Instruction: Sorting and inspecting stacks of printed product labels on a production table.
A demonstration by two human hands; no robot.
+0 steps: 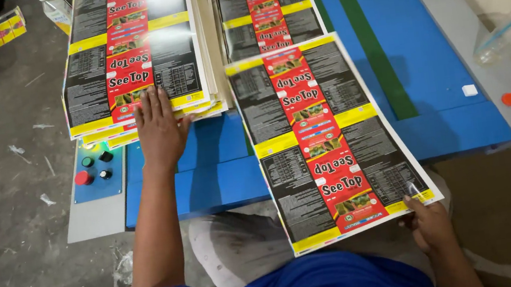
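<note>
"What have you got in your hands?"

"My right hand is pinching the near corner of a printed sheet, black and yellow with a red strip down its middle. It lies slanted, its far end on the blue table and its near end hanging over the edge above my lap."

"And the other one?"

"My left hand lies flat, fingers stretched out, grasping nothing. The fingertips press on the near edge of a stack of the same sheets at the left side of the table."

"Anything else up there?"

"A second pile of sheets lies farther back, just beyond the sheet I hold. Under the left stack sits a grey panel with buttons, one red, the rest dark. A small red cap and a clear plastic bag lie on the grey ledge to the right."
</note>
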